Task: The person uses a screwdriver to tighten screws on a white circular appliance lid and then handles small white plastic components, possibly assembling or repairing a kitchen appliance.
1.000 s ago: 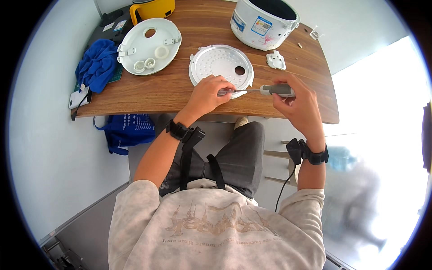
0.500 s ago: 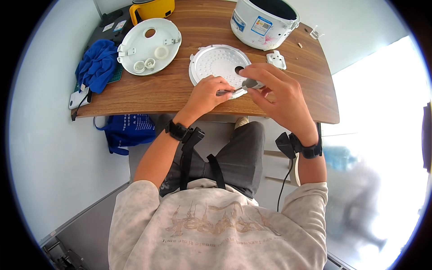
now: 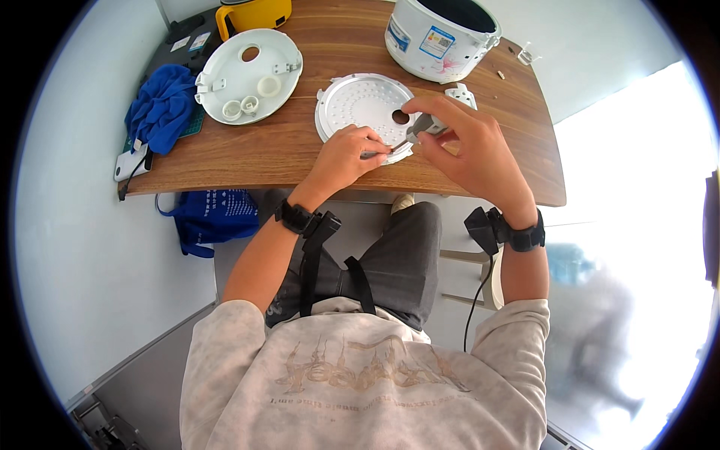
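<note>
Screwdriver: the grey-and-white screwdriver (image 3: pixel 424 126) is in the right hand (image 3: pixel 474 150), over the near right part of the white dimpled disc (image 3: pixel 364 101).
Screwdriver's long axis: slanted, handle toward the far right, thin shaft running left and nearward to the fingertips of the left hand (image 3: pixel 346 157).
Right hand: clamped on the screwdriver handle, reaching in from the right, with the forefinger just beside the disc's round hole (image 3: pixel 400 117).
Left hand: at the disc's near rim, thumb and forefinger close to each other; at this size I cannot tell whether they are clamped on a small part or only rest against the rim.
Dimpled disc: on the desk (image 3: pixel 255 161), dimpled face up, ahead of the 2 hands, its hole toward the right.
Nearer hand: the left for the end of the shaft, the right for the hole.
White bracket: the small white bracket (image 3: pixel 460 94) lies beyond the right hand, which partly covers it.
Cooker body: the white cooker body (image 3: pixel 409 45) stands upright at the far right, well apart from the left hand.
Pale lid: left of the disc and apart from it lies the pale round lid (image 3: pixel 229 67), bearing 3 small round fittings (image 3: pixel 250 105).
Blue cloth: the crumpled blue cloth (image 3: pixel 161 109) lies just left of the lid.
</note>
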Available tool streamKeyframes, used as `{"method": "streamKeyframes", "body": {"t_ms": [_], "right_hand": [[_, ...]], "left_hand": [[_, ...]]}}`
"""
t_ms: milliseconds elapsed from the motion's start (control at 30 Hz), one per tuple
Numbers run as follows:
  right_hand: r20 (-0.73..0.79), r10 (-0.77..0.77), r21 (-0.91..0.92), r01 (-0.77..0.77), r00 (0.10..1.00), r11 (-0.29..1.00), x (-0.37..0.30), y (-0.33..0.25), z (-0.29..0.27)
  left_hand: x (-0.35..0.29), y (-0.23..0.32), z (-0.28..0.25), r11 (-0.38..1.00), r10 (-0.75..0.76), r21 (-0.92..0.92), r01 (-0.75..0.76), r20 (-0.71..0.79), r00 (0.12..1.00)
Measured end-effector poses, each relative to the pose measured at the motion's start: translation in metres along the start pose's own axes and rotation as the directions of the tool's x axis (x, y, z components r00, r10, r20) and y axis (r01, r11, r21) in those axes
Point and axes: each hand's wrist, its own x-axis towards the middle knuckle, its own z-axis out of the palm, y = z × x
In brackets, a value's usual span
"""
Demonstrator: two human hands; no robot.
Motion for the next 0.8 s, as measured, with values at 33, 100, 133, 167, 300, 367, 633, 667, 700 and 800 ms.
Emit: {"method": "streamKeyframes", "body": {"t_ms": [33, 100, 133, 167, 300, 367, 633, 667, 700, 800], "right_hand": [[-0.003, -0.011, 0.002, 0.011, 1.000, 1.000, 0.002, 0.001, 0.000], [-0.010, -0.032, 0.006, 0.032, 0.999, 0.999, 0.005, 0.002, 0.001], [-0.014, -0.055, -0.012, 0.055, 0.998, 0.998, 0.007, 0.002, 0.001], [-0.017, -0.077, -0.030, 0.077, 0.997, 0.997, 0.009, 0.001, 0.002], [0.004, -0.086, -0.086, 0.086, 0.996, 0.993, 0.013, 0.001, 0.002], [0.009, -0.083, -0.093, 0.083, 0.997, 0.992, 0.014, 0.001, 0.003], [0.026, -0.128, -0.082, 0.129, 0.991, 0.988, 0.015, 0.004, 0.002], [0.032, -0.118, -0.084, 0.120, 0.993, 0.989, 0.016, 0.005, 0.001], [0.037, -0.109, -0.086, 0.111, 0.993, 0.990, 0.017, 0.005, 0.000], [0.026, -0.107, -0.139, 0.109, 0.994, 0.984, 0.017, 0.006, -0.001]], "left_hand": [[0.001, 0.000, 0.000, 1.000, 0.002, -0.004, -0.002, 0.005, 1.000], [0.001, 0.001, -0.001, 1.000, -0.003, -0.006, 0.003, 0.012, 1.000], [0.001, 0.001, -0.001, 1.000, -0.009, -0.005, 0.009, 0.014, 1.000], [0.001, 0.001, -0.001, 1.000, -0.015, -0.004, 0.015, 0.015, 1.000], [0.000, 0.001, -0.002, 1.000, -0.007, -0.015, 0.007, 0.010, 1.000], [0.000, 0.002, -0.001, 0.999, 0.009, -0.039, -0.010, -0.016, 1.000], [0.001, 0.001, -0.002, 1.000, -0.020, 0.009, 0.020, 0.039, 0.999], [0.001, 0.001, -0.003, 1.000, -0.022, 0.014, 0.022, 0.041, 0.999], [0.001, 0.001, -0.003, 1.000, -0.017, 0.012, 0.017, 0.036, 0.999], [0.000, 0.002, -0.002, 1.000, -0.006, 0.006, 0.006, 0.030, 1.000]]}}
